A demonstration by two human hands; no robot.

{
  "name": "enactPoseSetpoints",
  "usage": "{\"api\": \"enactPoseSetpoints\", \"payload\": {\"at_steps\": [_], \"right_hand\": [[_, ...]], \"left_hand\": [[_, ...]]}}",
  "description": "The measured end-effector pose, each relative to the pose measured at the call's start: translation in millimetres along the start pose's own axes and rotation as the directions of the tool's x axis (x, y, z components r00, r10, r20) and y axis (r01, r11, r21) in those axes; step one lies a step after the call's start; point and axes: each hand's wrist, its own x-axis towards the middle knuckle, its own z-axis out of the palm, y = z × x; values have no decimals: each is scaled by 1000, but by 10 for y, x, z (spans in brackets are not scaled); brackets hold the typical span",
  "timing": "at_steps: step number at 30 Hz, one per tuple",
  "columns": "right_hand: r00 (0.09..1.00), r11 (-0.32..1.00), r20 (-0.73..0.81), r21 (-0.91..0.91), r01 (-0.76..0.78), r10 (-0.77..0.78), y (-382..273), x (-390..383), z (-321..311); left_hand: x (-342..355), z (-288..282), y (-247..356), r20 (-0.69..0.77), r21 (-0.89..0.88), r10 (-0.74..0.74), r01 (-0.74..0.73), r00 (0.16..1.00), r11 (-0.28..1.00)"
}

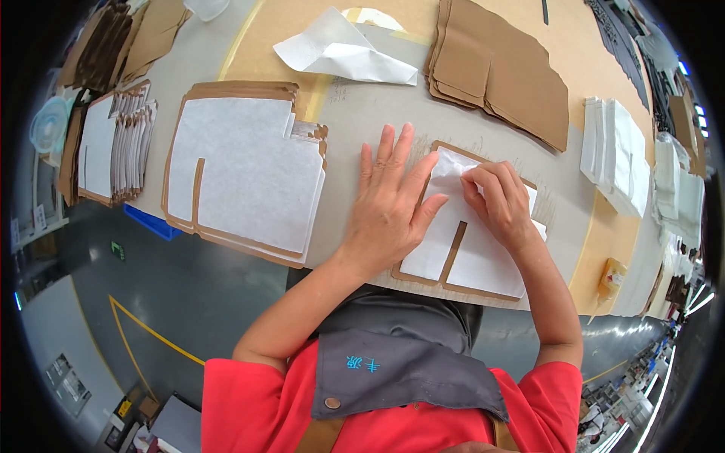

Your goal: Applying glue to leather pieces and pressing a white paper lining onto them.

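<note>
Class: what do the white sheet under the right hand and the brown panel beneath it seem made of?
White sheet: matt, probably thin paper or nonwoven fabric; it wrinkles at the right hand. Brown panel: matt, perhaps leather or card; only plain brown margins and a strip show.

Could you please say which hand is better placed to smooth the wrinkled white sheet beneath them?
The right hand, probably: its fingertips are at the wrinkles in the white sheet, whereas the left hand is spread across the sheet's left edge.

The right hand [500,202] hides some white paper [489,264]. Things [610,408] at the lower right are too small to tell.
</note>
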Motion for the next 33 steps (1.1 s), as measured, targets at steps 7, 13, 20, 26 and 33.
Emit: {"api": "enactPoseSetpoints", "payload": {"at_steps": [7,13,20,26,33], "right_hand": [[946,961,236,116,-252,220,83,21,-249],[842,914,479,172,-368,249,275,204,-328],[930,983,362,133,-125,70,-134,-200,-836],[975,991,224,130,-33,3,-705,-684,-1215],[986,999,164,38,-19,13,-1252,-940,-1796]], "left_hand": [[94,46,-57,15,-54,82,-81,997,995],[155,-25,-91,56,-39,91,-89,994,995],[100,-70,-160,111,39,119,-124,987,992],[44,-91,-212,140,192,204,-229,969,954],[27,-115,-164,152,216,223,-253,963,943]]}}
